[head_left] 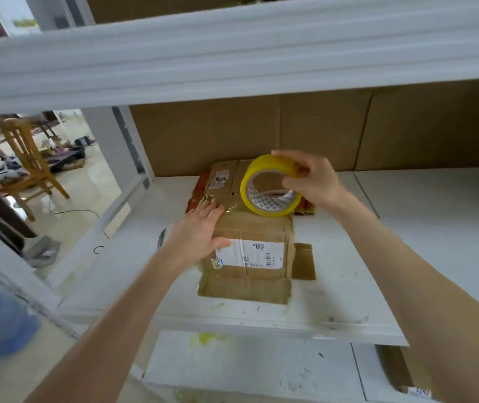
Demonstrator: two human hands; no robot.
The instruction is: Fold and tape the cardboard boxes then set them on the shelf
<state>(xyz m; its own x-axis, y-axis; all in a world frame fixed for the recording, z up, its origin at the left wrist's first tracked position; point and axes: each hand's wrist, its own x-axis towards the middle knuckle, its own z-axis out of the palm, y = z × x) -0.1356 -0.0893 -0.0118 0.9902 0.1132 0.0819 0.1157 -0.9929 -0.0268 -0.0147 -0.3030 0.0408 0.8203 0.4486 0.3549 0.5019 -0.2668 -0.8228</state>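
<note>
L hand flat on box | R hand grips tape roll

To your left, a glossy pale floor reflects bright light around a wooden chair, and a dark cable trails over the tiles beside it. Clutter beyond the chair is too small to make out. Brown cardboard sheets line the back ahead of you. A blurred blue shape sits at lower left.

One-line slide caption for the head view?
Left hand presses a cardboard box on the white shelf; right hand holds a yellow tape roll at its top.
</note>
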